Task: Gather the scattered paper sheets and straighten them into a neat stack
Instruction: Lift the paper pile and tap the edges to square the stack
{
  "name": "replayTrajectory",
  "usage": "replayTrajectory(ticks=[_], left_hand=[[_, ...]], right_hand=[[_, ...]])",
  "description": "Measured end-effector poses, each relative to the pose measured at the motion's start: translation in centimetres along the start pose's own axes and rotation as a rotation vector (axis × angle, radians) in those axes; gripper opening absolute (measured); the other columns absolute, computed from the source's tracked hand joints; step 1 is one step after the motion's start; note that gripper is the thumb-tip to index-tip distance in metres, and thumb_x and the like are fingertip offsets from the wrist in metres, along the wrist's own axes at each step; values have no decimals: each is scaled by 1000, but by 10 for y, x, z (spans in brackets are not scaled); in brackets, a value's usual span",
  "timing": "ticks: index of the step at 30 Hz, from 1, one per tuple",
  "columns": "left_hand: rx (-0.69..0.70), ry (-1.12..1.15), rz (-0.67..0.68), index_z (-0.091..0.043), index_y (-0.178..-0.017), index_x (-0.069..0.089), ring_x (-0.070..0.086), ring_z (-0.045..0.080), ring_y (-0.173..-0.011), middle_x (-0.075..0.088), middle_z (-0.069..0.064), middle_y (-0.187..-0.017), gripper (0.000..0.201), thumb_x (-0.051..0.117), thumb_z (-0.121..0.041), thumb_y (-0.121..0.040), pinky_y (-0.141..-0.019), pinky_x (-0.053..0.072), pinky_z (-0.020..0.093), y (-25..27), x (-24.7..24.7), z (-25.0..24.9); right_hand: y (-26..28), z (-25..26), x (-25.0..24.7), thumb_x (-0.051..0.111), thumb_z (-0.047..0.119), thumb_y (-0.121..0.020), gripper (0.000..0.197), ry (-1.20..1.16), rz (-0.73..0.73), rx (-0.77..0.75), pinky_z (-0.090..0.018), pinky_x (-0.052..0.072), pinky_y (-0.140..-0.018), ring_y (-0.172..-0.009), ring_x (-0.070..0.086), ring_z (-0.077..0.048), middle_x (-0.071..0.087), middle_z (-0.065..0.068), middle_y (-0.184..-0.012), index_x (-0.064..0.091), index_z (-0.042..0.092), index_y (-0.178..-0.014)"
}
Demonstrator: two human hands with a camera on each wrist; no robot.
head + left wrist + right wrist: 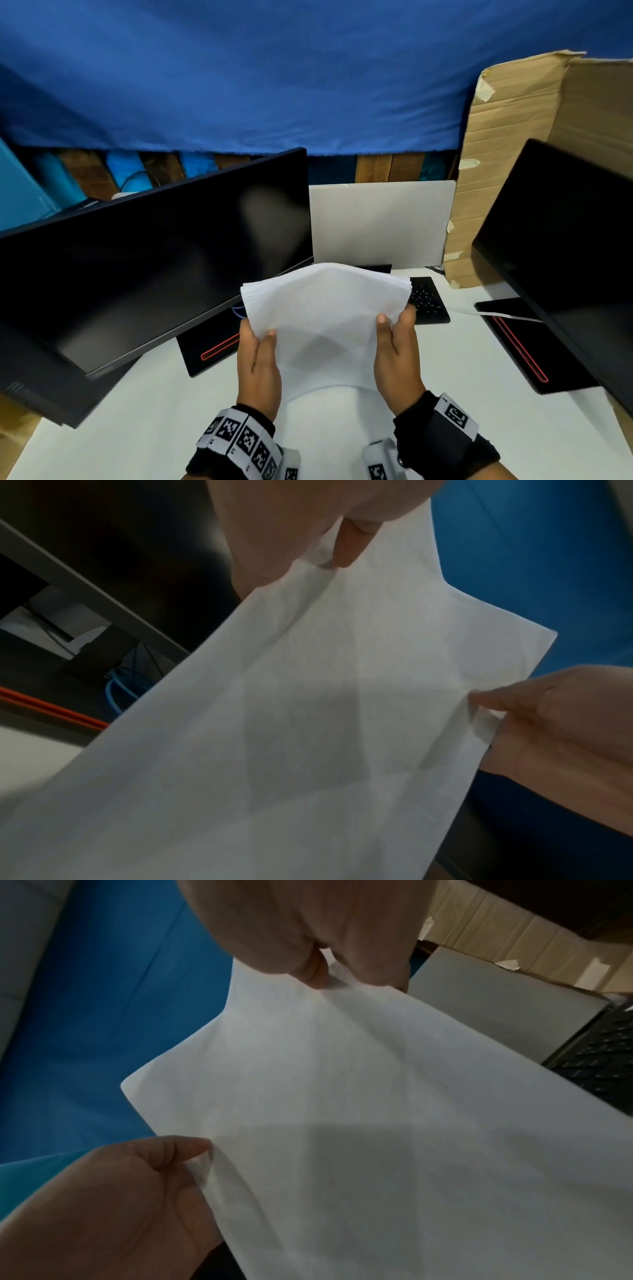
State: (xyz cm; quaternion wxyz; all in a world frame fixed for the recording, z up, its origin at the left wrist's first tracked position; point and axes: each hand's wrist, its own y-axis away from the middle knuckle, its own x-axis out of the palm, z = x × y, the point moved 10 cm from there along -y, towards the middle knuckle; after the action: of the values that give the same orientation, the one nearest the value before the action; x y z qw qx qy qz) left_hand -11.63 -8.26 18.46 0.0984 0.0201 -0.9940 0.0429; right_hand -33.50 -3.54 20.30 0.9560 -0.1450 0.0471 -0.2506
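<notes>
A bundle of white paper sheets point(325, 315) stands upright over the white desk point(137, 428), bowed, with its top edges slightly fanned at the right corner. My left hand point(260, 337) pinches the bundle's left edge, thumb in front and fingers behind. My right hand point(394, 318) pinches the right edge the same way. In the left wrist view the paper sheets point(325, 696) fill the frame, with my left hand point(342, 547) at the top and my right hand point(507, 710) at the right. In the right wrist view my right hand point(325, 972) and left hand point(178, 1158) pinch the sheets point(359, 1096). Whether the bottom edge touches the desk I cannot tell.
A dark monitor point(154, 257) stands close on the left, its base point(209, 349) beside my left hand. Another monitor point(565, 257) stands on the right. A black keyboard point(428, 301) lies behind the paper. A white panel point(380, 222), cardboard point(507, 154) and blue cloth point(274, 85) close the back.
</notes>
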Motion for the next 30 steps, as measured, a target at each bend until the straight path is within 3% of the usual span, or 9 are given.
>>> replayTrajectory(ticks=[5,12,15,18,20,22,24,27,30], left_hand=[[67,-20,-26,-42,-102,51,62,-7,-89,67,-17,-97,39,48,-6,-88,-76,50,12,0,-6,-10],[-38,20,-10,-47,-105,56,64,-3,-92,69,-18,-99,47,42,-5,-93,-85,45,27,-5,-8,10],[-10,25,23,-42,-108,56,64,-5,-89,70,-22,-96,46,40,-2,-93,-77,50,18,-6,-4,1],[11,36,41,-36,-108,56,64,-5,-85,70,-22,-92,43,40,0,-92,-71,52,11,-6,-6,-6],[-5,20,32,-32,-101,57,64,3,-85,70,-18,-88,36,42,-1,-91,-75,53,20,-5,-11,1],[-24,-1,25,-25,-96,57,62,14,-88,69,-14,-86,22,46,-7,-90,-76,50,30,-2,-16,11],[-50,-11,44,-29,-96,58,65,11,-88,70,-13,-89,28,44,-6,-91,-75,51,27,1,-15,18],[-96,12,73,-41,-104,58,66,-4,-88,72,-20,-95,42,38,-4,-94,-72,53,16,2,-7,19],[-74,55,52,-40,-107,57,66,-4,-89,72,-20,-96,43,37,-4,-94,-75,52,17,-3,-6,10]], right_hand=[[2,10,-3,45,7,-96,39,-7,-22,-38,-1,41,-86,-103,56,12,58,31,-107,39,43,-109],[5,1,2,38,4,-98,36,3,19,1,3,39,-80,-93,57,19,59,20,-105,41,39,-107],[1,7,-1,38,4,-98,35,-1,17,-20,-1,41,-79,-88,58,15,64,24,-92,43,38,-105],[0,11,-7,40,2,-97,36,-63,20,-32,-3,43,-81,-94,59,13,64,33,-97,46,37,-105],[3,0,-11,43,2,-96,40,-93,28,7,-10,46,-88,-103,61,3,66,26,-105,47,38,-113],[7,-18,-14,42,0,-96,39,-110,43,61,-26,45,-99,-113,60,-10,65,16,-113,46,27,-124],[11,-34,-14,39,-2,-97,38,-112,67,113,-34,43,-103,-113,59,-12,65,12,-115,45,20,-127],[10,-38,-7,36,0,-98,42,-95,80,153,-20,44,-100,-111,58,1,61,9,-120,45,33,-123],[4,-27,-2,35,1,-99,40,-99,66,119,-10,44,-91,-105,59,3,61,11,-115,47,35,-115]])
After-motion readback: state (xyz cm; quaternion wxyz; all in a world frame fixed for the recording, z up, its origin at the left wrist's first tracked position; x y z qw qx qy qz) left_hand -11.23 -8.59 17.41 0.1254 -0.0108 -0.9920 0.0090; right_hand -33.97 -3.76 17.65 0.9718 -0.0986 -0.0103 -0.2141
